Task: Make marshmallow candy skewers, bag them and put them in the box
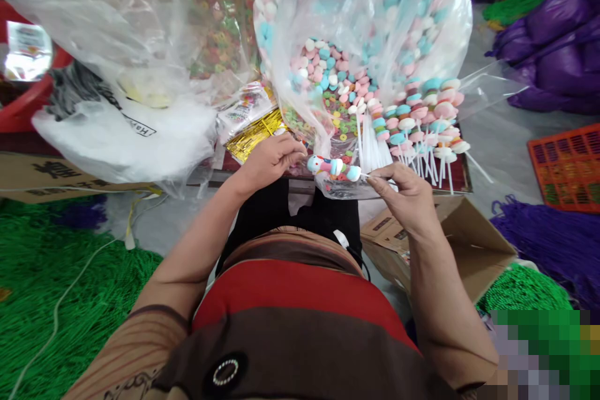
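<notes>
Brown and red, the shirt point(300, 337) fills the view closest to the camera, and past it a candy skewer point(335, 167) is held level between two hands over the near edge of the bench point(464, 180). The right hand point(407, 194) has its grip pinched on the bare stick at one end; the left hand point(276, 159) has its fingertips pressed together at the candy end, though whether they close on the candy tip or on thin film cannot be told. The main weakness, I judge, is that both holds are at the extremes: if the left fingertips lost theirs, the row of soft pieces would hang from the stick alone and could tip toward the lap. A hard pull from either side could slide pieces along the stick, and a tight squeeze could dent them. The loose lip of the clear candy bag point(422, 6) lies right under the work, so it might snag the skewer or catch a sleeve of film. Close to the right hand, the bare white sticks point(370, 137) and the heap of filled skewers point(440, 112) crowd the bench edge; a careless elbow or knuckle could knock some over, perhaps down to the open cardboard box point(469, 250) below.
</notes>
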